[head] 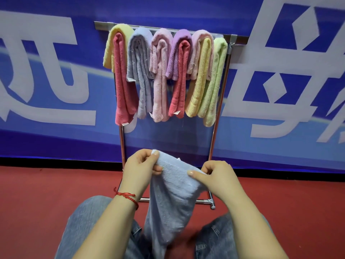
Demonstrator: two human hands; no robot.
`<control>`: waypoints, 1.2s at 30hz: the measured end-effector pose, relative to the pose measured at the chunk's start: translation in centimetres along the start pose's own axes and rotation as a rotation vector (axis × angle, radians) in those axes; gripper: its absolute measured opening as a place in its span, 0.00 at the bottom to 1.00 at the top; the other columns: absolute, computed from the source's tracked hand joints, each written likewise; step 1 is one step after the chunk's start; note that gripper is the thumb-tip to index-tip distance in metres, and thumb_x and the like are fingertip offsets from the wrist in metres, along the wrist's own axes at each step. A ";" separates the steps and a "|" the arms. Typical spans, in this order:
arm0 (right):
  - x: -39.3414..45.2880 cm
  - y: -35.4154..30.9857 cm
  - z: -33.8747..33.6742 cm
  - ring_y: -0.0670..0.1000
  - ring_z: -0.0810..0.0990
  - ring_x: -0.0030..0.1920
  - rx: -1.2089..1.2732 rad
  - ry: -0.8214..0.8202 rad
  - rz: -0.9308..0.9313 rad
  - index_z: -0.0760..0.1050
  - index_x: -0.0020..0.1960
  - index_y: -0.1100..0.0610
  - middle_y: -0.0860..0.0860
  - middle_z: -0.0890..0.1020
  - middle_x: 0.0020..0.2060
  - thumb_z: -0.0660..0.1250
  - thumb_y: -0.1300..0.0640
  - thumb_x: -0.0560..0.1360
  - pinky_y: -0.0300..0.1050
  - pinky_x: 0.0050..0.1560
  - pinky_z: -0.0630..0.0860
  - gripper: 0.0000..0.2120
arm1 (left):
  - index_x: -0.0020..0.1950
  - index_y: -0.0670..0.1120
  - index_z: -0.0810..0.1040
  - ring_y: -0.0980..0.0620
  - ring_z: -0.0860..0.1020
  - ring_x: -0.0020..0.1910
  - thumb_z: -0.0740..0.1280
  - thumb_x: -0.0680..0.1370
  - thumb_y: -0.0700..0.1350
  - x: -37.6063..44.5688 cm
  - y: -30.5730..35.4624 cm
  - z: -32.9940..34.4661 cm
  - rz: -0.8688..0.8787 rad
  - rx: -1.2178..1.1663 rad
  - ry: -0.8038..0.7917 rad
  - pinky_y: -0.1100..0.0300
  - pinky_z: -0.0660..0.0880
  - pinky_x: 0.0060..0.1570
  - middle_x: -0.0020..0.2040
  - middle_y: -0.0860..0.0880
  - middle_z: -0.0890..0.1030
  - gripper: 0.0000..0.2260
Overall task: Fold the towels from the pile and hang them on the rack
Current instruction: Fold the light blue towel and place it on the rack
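Observation:
A light blue towel (171, 195) hangs down between my knees, held up by its top edge. My left hand (141, 167) pinches the towel's upper left corner, and my right hand (214, 176) grips its upper right edge. Straight ahead stands a metal towel rack (222, 101) whose top bar (101, 25) is crowded with several folded towels: yellow (119, 30), red (121, 86), grey-blue (140, 53), pink (160, 75), purple (179, 49), another red (180, 85), pale yellow (200, 77) and light green (214, 81). No pile of towels is in sight.
A blue banner (56, 139) with large white characters covers the wall behind the rack. The floor (46, 193) is red. My legs in jeans (84, 221) spread to either side of the towel. The rack's base bar (205, 201) lies on the floor just past my hands.

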State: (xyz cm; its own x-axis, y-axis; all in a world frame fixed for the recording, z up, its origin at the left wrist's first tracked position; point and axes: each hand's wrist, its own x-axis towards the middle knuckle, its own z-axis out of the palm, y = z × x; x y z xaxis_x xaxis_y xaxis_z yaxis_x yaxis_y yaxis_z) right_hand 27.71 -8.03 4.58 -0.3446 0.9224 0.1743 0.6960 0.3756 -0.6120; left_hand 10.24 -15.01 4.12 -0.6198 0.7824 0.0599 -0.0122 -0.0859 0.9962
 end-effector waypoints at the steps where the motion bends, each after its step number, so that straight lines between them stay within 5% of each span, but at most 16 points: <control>1: 0.0 -0.2 -0.1 0.50 0.66 0.34 -0.036 -0.052 0.003 0.63 0.27 0.54 0.47 0.67 0.23 0.73 0.42 0.66 0.43 0.43 0.63 0.25 | 0.38 0.44 0.77 0.56 0.77 0.26 0.65 0.77 0.40 -0.1 0.1 0.0 0.021 0.015 -0.012 0.57 0.78 0.39 0.26 0.50 0.77 0.08; 4: 0.0 -0.4 -0.5 0.46 0.64 0.28 0.016 -0.165 0.061 0.64 0.30 0.55 0.46 0.66 0.24 0.74 0.46 0.68 0.35 0.28 0.61 0.21 | 0.37 0.44 0.77 0.55 0.78 0.27 0.65 0.77 0.41 -0.2 0.5 -0.1 0.074 0.048 -0.032 0.56 0.79 0.39 0.27 0.50 0.77 0.08; 7: -0.3 -0.9 -0.6 0.43 0.71 0.22 0.277 -0.253 0.162 0.76 0.41 0.58 0.47 0.74 0.24 0.69 0.59 0.73 0.32 0.25 0.66 0.04 | 0.39 0.43 0.77 0.56 0.78 0.27 0.65 0.77 0.40 -0.4 0.7 -0.2 0.103 0.015 -0.028 0.62 0.79 0.35 0.31 0.47 0.76 0.07; 10: -0.3 -1.6 -0.5 0.45 0.76 0.21 0.699 -0.308 0.376 0.75 0.58 0.60 0.53 0.79 0.25 0.61 0.66 0.76 0.35 0.24 0.71 0.12 | 0.41 0.41 0.77 0.56 0.80 0.29 0.64 0.77 0.39 -0.7 0.6 -0.1 0.105 -0.066 -0.046 0.66 0.77 0.33 0.33 0.46 0.76 0.06; 17: -0.9 -3.4 0.5 0.47 0.82 0.26 1.414 -0.277 0.669 0.72 0.44 0.63 0.54 0.84 0.29 0.52 0.66 0.78 0.40 0.32 0.79 0.10 | 0.45 0.40 0.77 0.55 0.82 0.36 0.63 0.78 0.38 -1.8 -0.4 1.5 0.123 -0.192 -0.082 0.66 0.79 0.39 0.39 0.43 0.80 0.04; 19: -1.2 -3.8 0.7 0.48 0.82 0.27 1.463 -0.275 0.657 0.72 0.42 0.64 0.55 0.84 0.30 0.52 0.66 0.78 0.45 0.38 0.79 0.12 | 0.45 0.40 0.77 0.55 0.82 0.38 0.63 0.78 0.38 -2.1 -0.7 2.0 0.129 -0.190 -0.079 0.66 0.78 0.40 0.42 0.43 0.80 0.04; 26: -2.1 -4.7 -0.1 0.49 0.82 0.27 1.437 -0.381 0.619 0.75 0.39 0.65 0.56 0.84 0.31 0.54 0.66 0.77 0.44 0.36 0.80 0.12 | 0.48 0.39 0.77 0.55 0.82 0.39 0.63 0.78 0.38 -2.2 -0.8 2.3 0.099 -0.233 -0.065 0.67 0.77 0.38 0.42 0.43 0.81 0.05; 32: -2.2 -5.4 -0.3 0.48 0.83 0.28 1.628 -0.347 0.619 0.76 0.43 0.67 0.55 0.84 0.32 0.53 0.65 0.78 0.40 0.30 0.80 0.14 | 0.49 0.39 0.81 0.48 0.81 0.47 0.65 0.76 0.41 -2.8 -1.2 2.4 0.047 -0.282 -0.181 0.57 0.78 0.47 0.47 0.42 0.84 0.07; 36: -2.3 -5.5 -0.2 0.48 0.83 0.30 1.701 -0.316 0.579 0.76 0.46 0.67 0.55 0.85 0.35 0.51 0.64 0.79 0.39 0.31 0.80 0.15 | 0.45 0.45 0.83 0.50 0.82 0.47 0.67 0.69 0.47 -3.3 -1.1 2.6 0.046 -0.346 -0.230 0.61 0.78 0.45 0.45 0.45 0.85 0.10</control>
State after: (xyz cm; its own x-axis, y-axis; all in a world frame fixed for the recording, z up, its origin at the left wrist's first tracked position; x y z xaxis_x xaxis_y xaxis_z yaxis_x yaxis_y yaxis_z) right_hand 24.80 -12.17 7.68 -0.5541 0.7629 -0.3331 -0.4982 -0.6246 -0.6014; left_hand 14.33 -15.94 2.98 -0.4353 0.8868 0.1553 -0.2759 -0.2956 0.9146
